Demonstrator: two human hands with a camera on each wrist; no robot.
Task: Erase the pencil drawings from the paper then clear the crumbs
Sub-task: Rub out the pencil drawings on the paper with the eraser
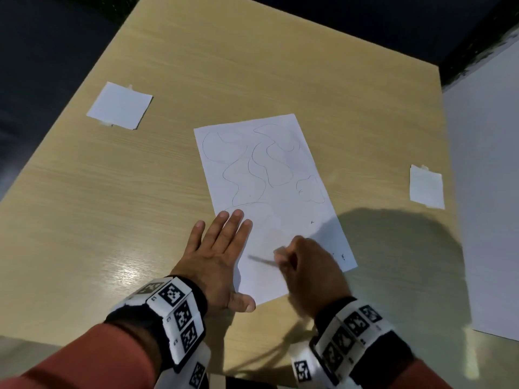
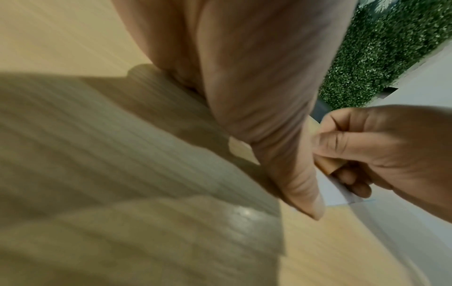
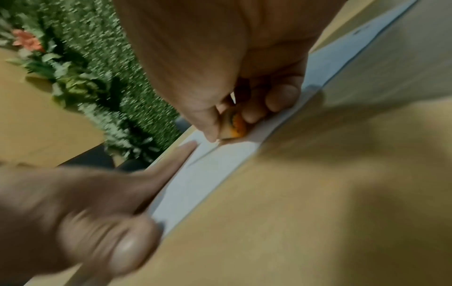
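Wood table [image 1: 252,66]: light grain, fills most of head view.
Paper [image 1: 280,175]: centre frame, flat on table; pencil squiggles over upper part, lower part near hands looks faint/blank.
L hand [image 1: 216,256]: lower centre, fingers straight & spread, palm flat on paper's lower-left edge.
R hand [image 1: 309,265]: right of L hand, blurred, fingers curled tight round eraser [image 3: 232,123], pressed to paper.
Crumbs [image 1: 343,256]: few dark specks nr paper's lower-right corner.
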